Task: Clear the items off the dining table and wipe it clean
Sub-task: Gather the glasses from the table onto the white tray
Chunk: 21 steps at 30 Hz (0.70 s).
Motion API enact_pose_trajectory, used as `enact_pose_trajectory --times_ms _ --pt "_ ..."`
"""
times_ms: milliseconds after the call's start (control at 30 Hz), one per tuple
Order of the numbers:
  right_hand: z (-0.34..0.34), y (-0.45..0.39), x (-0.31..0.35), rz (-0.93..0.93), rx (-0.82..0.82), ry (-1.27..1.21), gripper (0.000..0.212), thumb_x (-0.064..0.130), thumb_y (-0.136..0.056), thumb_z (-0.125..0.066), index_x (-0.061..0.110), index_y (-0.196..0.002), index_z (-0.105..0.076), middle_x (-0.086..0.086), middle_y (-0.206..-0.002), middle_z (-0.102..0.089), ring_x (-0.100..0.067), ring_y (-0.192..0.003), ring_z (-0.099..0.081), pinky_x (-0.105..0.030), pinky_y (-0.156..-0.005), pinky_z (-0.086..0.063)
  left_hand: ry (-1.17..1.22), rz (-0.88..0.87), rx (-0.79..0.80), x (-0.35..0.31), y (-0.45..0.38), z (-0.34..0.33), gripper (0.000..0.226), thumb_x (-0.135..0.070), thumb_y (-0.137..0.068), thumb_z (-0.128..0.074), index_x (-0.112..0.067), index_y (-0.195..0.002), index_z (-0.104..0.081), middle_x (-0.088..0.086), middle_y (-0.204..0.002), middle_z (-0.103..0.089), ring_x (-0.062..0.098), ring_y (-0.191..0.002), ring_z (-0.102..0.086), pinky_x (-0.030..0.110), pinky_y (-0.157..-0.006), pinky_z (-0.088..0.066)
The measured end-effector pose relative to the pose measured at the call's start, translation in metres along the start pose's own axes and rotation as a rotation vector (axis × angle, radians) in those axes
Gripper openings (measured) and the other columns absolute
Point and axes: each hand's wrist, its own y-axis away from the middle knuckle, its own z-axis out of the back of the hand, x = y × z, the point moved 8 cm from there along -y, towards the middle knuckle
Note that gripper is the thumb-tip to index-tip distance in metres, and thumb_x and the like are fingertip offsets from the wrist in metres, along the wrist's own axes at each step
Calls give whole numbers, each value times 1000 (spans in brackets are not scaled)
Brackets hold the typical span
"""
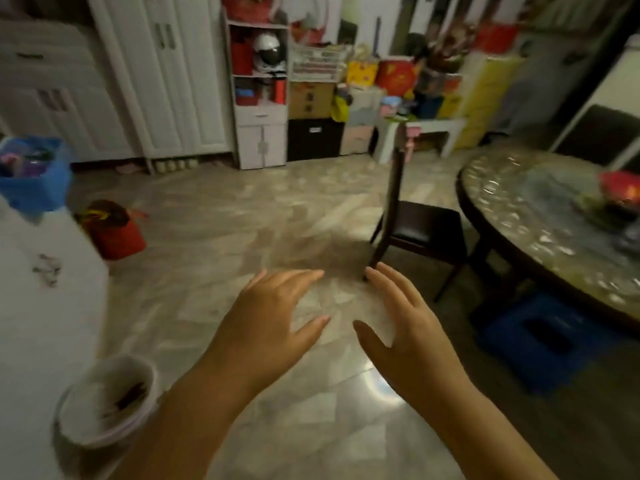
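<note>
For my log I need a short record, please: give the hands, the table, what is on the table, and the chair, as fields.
left hand: left hand open, holds nothing, over the floor
right hand: right hand open, holds nothing
table: round dining table at the right edge, glossy top
on table: red item, blurred, kind unclear
chair: dark chair beside the table
task state: table not yet cleared

Dining table (pixel 512 209) occupies the frame's right edge, chair (pixel 412 220) just left of it, crate (pixel 540 337) beneath it, bucket (pixel 107 400) lower left, cabinets (pixel 166 74) upper left.
</note>
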Motion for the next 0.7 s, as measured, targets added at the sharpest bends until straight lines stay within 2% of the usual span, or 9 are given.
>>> enact_pose_trajectory --times_ms 100,233,333,433,600,700 --pt "47 29 -74 -118 -63 -27 67 41 -89 -63 39 -147 -30 25 -154 -20 6 -134 -29 -12 -103 -33 46 -86 64 -67 -28 -47 57 -50 -84 -67 -36 -137 -51 -20 -133 -54 -4 -122 -48 18 -110 -28" --pt "99 62 -171 -241 -122 -51 64 39 -89 -62 38 -146 -32 24 -153 -23 3 -136 -32 -16 -107 -36 117 -200 146 -165 -64 -114 55 -47 -83 -69 -39 -135 -52 -26 -126 -51 -8 -117 -48 10 -98 -34" --pt "134 94 -248 -345 -167 -67 62 38 -91 -61 35 -147 -33 22 -153 -25 4 -136 -30 -8 -102 -29 122 -283 248 -241 -86 -176 54 -47 -84 -66 -41 -135 -50 -27 -126 -51 -11 -114 -46 3 -90 -35" --pt "165 128 -312 -453 -231 -93 60 35 -92 -62 32 -146 -37 19 -152 -30 5 -136 -30 -8 -103 -26 108 -383 317 -305 -101 -226 54 -48 -85 -65 -40 -136 -49 -32 -123 -46 -16 -111 -42 -3 -84 -31" --pt "209 174 -391 -583 -353 -99 55 35 -91 -62 31 -143 -43 19 -147 -38 5 -134 -33 -10 -107 -28 113 -517 413 -392 -121 -290 55 -48 -87 -63 -43 -138 -43 -34 -124 -41 -18 -114 -38 -2 -83 -31" --pt "223 189 -428 -651 -392 -99 51 36 -92 -61 31 -140 -46 19 -144 -40 8 -131 -33 -5 -104 -25 117 -593 479 -431 -135 -321 55 -48 -88 -62 -45 -138 -41 -33 -125 -43 -19 -112 -39 -1 -85 -32"
